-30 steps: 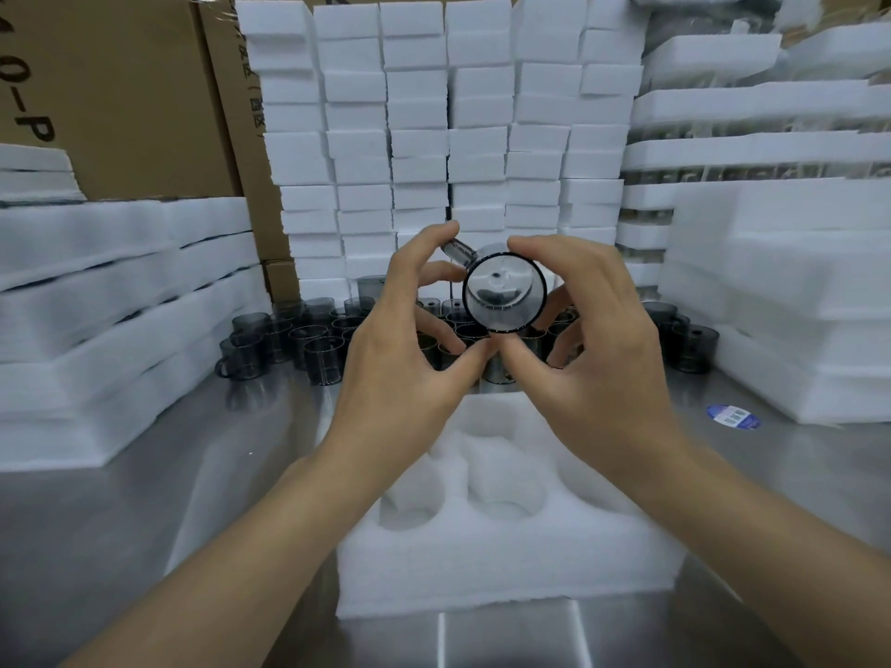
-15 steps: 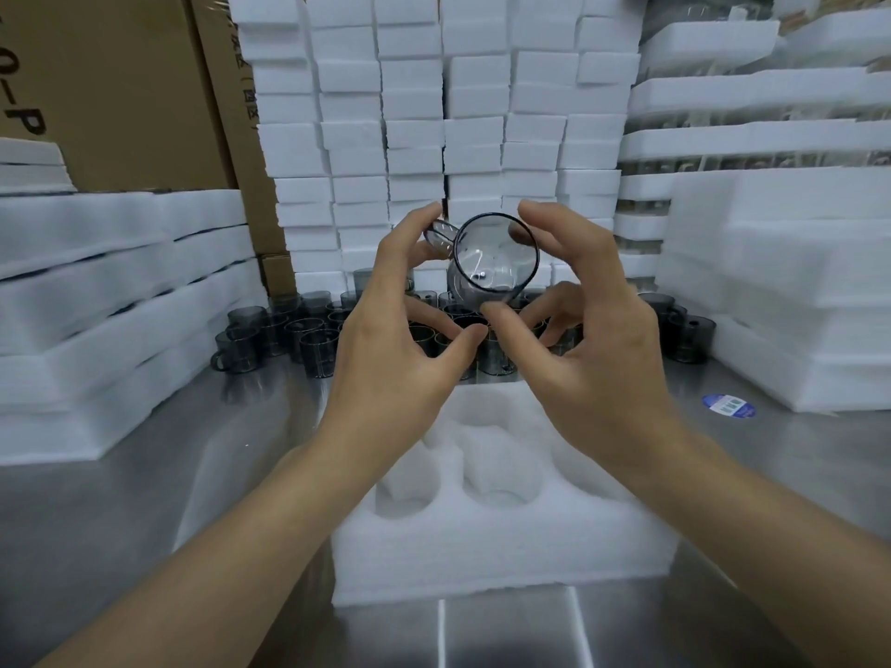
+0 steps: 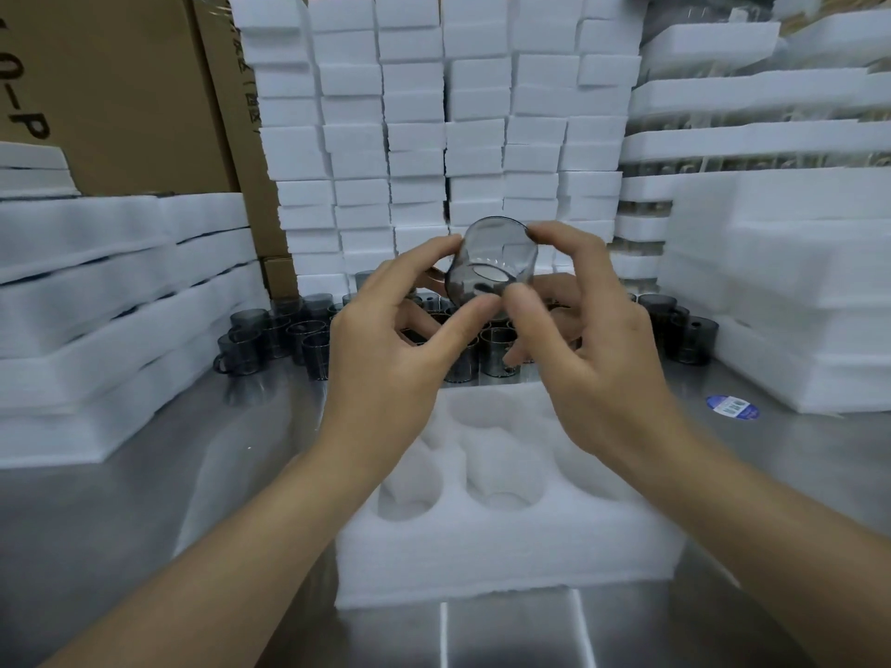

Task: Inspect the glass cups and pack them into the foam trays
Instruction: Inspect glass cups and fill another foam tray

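Here both hands, left (image 3: pixel 385 359) and right (image 3: pixel 593 344), pinch the tilted glass cup (image 3: pixel 492 265) between them.

A reflective stainless-steel bench (image 3: pixel 120 513) fills the foreground, with a seam near its front edge. Brown cardboard boxes (image 3: pixel 120 89) with partly visible black lettering stand at the back left. A small blue oval sticker (image 3: pixel 733 407), its print too small to read, lies on the bench at right. Lighting is even, seemingly from overhead.
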